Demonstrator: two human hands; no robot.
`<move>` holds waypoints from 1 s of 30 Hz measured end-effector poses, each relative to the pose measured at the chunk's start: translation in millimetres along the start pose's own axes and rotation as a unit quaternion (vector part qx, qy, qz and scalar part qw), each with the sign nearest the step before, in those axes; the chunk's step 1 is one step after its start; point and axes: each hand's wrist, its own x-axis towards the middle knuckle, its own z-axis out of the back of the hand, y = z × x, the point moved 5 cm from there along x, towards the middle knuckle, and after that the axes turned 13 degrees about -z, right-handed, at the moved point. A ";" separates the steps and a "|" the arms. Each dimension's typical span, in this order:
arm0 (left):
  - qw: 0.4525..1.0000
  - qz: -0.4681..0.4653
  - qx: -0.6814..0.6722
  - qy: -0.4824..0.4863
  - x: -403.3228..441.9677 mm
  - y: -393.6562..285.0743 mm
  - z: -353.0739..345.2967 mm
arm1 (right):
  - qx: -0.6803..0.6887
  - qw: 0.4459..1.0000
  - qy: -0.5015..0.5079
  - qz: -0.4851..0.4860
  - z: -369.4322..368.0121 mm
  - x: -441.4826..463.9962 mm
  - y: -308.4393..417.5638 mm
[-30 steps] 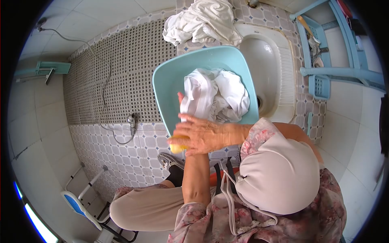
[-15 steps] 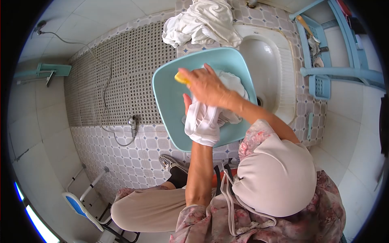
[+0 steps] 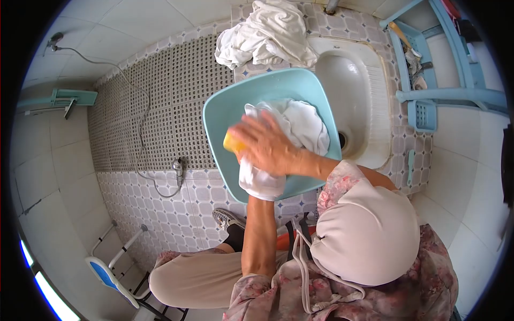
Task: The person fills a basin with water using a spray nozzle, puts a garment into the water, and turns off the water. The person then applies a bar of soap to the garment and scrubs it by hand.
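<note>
A light-blue basin (image 3: 217,125) holds wet white cloth (image 3: 306,125). My right hand (image 3: 267,147), blurred by motion, is closed on a yellow block (image 3: 233,142) over the basin's left half. White fabric (image 3: 259,182) wraps round the end of my left forearm (image 3: 259,235) at the basin's near rim. My left hand is hidden beneath that fabric and my right hand, so its fingers do not show.
Behind the basin lies a heap of white cloth (image 3: 265,35). A squat toilet (image 3: 377,101) adjoins its right side. A shower head (image 3: 178,165) with a hose rests on the floor at left. Blue shelving (image 3: 450,95) stands at right, a folding chair (image 3: 112,281) lower left.
My right hand first rose from the near rim with the yellow block, then came back down over the cloth. The fabric now covers my left wrist, and my left fingers have gone from sight.
</note>
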 end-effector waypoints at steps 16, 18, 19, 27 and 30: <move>0.883 -0.124 0.449 0.048 19.5 3.2 4.5 | 0.560 0.733 0.352 -0.159 -25.8 30.9 -76.3; 0.980 -0.033 0.182 -0.072 25.7 12.7 13.9 | 0.724 0.483 0.408 -0.278 -29.8 22.0 -70.8; 0.984 -0.024 0.163 -0.072 27.7 13.9 13.4 | 0.730 0.513 0.352 -0.282 -29.2 25.3 -78.1; 0.996 -0.040 0.063 -0.047 28.2 -14.7 26.6 | 0.315 0.944 -0.034 -0.090 25.5 22.9 -84.2; 0.996 -0.009 0.038 -0.084 29.3 -20.0 36.5 | 0.246 0.965 -0.004 0.088 35.0 -10.6 4.4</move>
